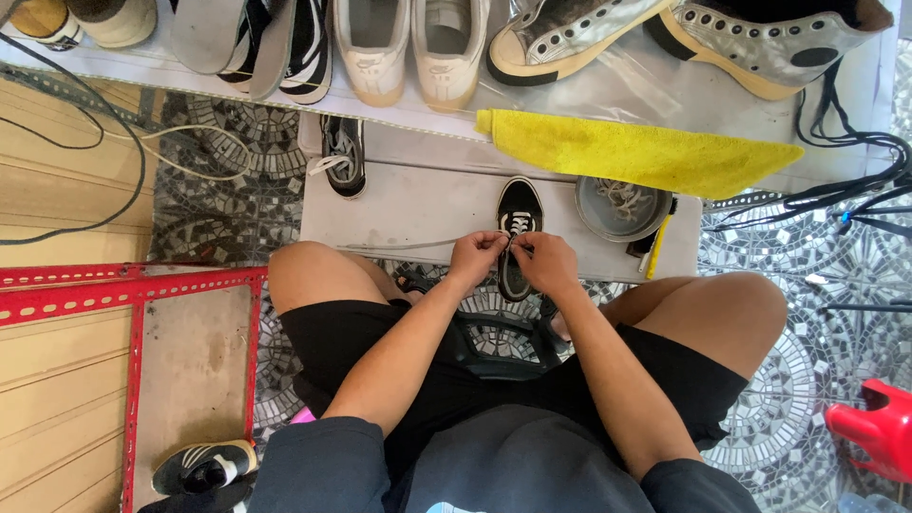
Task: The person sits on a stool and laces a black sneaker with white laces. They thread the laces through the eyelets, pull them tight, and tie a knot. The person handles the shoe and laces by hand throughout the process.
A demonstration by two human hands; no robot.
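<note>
A black sneaker (519,211) with white laces stands toe-away on a low grey board (408,204) in front of my knees. My left hand (477,256) and my right hand (544,260) meet over the sneaker's tongue, fingers pinched on the white lace between them. A loose white lace end trails left across the board. The heel of the sneaker is hidden under my hands.
A second black sneaker (343,156) lies at the board's far left. A grey bowl (622,208) holding laces sits right of the shoe, under a yellow cloth (636,152). Several shoes line the white shelf (589,90) above. Red metal frame (133,285) left, red stool (876,425) right.
</note>
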